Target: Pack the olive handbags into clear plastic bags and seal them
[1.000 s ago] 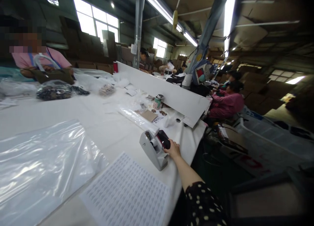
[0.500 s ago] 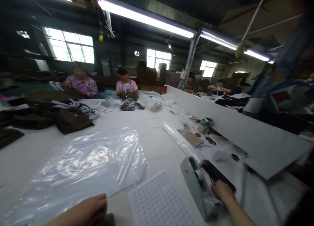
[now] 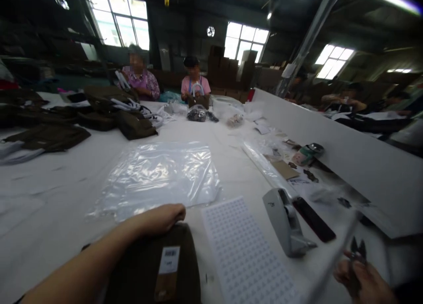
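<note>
My left hand (image 3: 170, 216) is closed at the upper edge of a dark olive bag (image 3: 139, 268), apparently gripping it; the fingertips are hidden. On the bag's front are a white barcode label (image 3: 169, 259) and a brown patch (image 3: 166, 286). At the lower right, my right hand (image 3: 363, 279) is closed around dark thread snips (image 3: 358, 249), their two blades pointing up and apart. Between the hands lies a sheet of small printed stickers (image 3: 246, 246). A grey tape dispenser (image 3: 284, 224) stands beside it, with a dark phone (image 3: 313, 219) to its right.
Clear plastic bags (image 3: 165, 174) lie flat beyond my left hand. More olive bags (image 3: 122, 119) are piled at the far left. A white divider panel (image 3: 346, 154) runs along the right, near a jar (image 3: 307, 154). Two people (image 3: 195, 86) sit across the table.
The view has tilted down, bringing more of the olive bag into sight under my left hand. My right hand has moved from beside the dispenser and phone toward the lower right, holding the snips.
</note>
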The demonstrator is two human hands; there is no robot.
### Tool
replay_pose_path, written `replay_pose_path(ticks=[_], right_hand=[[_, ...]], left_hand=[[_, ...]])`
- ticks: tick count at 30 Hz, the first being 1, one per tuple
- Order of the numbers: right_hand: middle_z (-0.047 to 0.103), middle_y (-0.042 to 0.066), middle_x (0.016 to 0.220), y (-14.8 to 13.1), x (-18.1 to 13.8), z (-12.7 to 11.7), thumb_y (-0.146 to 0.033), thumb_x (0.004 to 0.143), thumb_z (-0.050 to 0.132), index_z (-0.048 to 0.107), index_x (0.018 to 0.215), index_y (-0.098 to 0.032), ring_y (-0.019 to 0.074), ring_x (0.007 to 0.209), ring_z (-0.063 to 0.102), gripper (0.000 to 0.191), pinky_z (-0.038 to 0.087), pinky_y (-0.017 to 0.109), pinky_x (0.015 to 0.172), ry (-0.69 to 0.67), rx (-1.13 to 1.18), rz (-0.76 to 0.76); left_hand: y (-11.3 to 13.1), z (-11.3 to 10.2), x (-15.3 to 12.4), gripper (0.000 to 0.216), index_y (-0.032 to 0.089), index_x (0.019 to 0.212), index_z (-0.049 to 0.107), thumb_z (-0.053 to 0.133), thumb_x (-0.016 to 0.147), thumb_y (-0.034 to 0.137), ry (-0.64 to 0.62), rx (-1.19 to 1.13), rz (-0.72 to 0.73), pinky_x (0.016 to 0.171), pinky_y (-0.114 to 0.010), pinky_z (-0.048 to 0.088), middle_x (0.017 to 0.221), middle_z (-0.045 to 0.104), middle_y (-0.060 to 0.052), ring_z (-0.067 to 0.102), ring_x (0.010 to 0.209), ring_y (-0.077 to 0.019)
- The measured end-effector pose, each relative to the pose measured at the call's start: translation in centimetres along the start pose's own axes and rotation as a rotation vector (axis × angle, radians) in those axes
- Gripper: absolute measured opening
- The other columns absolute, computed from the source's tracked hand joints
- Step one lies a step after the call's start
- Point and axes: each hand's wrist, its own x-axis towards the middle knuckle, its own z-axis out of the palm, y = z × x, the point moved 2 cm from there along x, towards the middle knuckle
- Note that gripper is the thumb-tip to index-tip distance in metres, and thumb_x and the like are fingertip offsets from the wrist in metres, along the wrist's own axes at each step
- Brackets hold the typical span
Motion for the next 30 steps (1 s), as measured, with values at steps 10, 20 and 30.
replay_pose_path(ticks=[10,20,30], right_hand=[[0.046,-0.001,0.068,-2.0,-9.0,19.8,-0.059,0.084,0.045,0.057,0.116,-0.019,0.01,0.051,0.039,0.053,0.034,0.023,0.046,-0.773,-0.062,0.174],[0.068,0.003,0.098,-4.3,-10.1,27.5,-0.037,0.085,0.047,0.063,0.114,-0.023,0.0212,0.09,0.06,0.035,0.044,0.038,0.086,-1.167,-0.419,-0.135],[0.07,0.0,0.101,-5.0,-9.7,29.9,-0.037,0.085,0.047,0.068,0.062,-0.021,0.0232,0.088,0.064,0.035,0.043,0.032,0.081,-1.228,-0.584,-0.211]], left_hand=[[-1.9,-0.7,-0.4,0.03,0.027,0.11,0.062,0.049,0.083,0.03,-0.062,-0.134,0.14,0.081,-0.028,0.043,0.1,0.064,-0.004,0.058,0.089,-0.0179],[-0.8,0.0,-0.5,0.024,0.021,0.088,0.061,0.039,0.089,0.032,0.005,-0.038,0.255,0.073,-0.026,0.043,0.087,0.063,-0.004,0.057,0.077,-0.0168],[-1.6,0.9,0.1,0.019,0.026,0.098,0.056,0.04,0.089,0.026,0.044,0.165,0.275,0.068,-0.023,0.042,0.102,0.062,-0.001,0.06,0.079,-0.015]])
